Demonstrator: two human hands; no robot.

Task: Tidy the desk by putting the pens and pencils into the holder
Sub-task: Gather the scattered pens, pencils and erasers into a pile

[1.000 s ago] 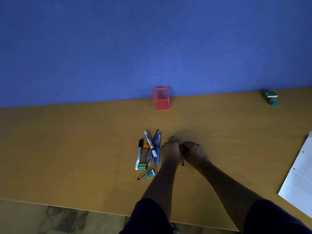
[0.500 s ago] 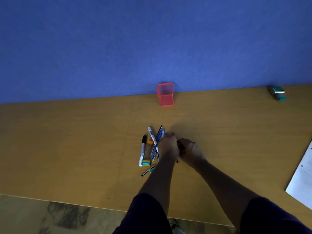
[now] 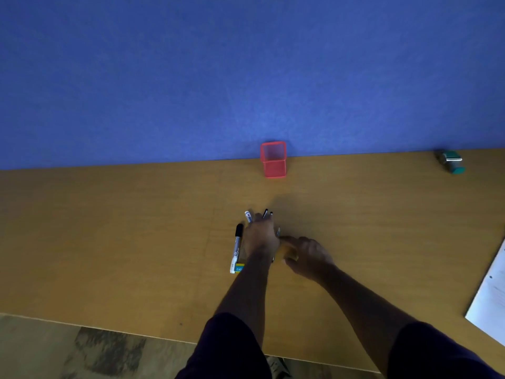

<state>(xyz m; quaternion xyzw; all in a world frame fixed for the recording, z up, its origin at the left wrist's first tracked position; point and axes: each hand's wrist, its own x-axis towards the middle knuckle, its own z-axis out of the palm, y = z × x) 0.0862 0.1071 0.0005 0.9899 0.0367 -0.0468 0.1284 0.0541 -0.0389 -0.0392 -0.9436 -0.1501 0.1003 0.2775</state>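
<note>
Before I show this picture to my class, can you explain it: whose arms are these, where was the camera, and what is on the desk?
There is no machine here: a person wears a camera on the head, looking down at their own hands. The left hand covers a bundle of pens on the wooden desk and seems to gather them. The right hand rests beside it, one finger pointing at the bundle. A black-capped marker lies left of them. The red mesh holder stands by the blue wall, seemingly empty.
</note>
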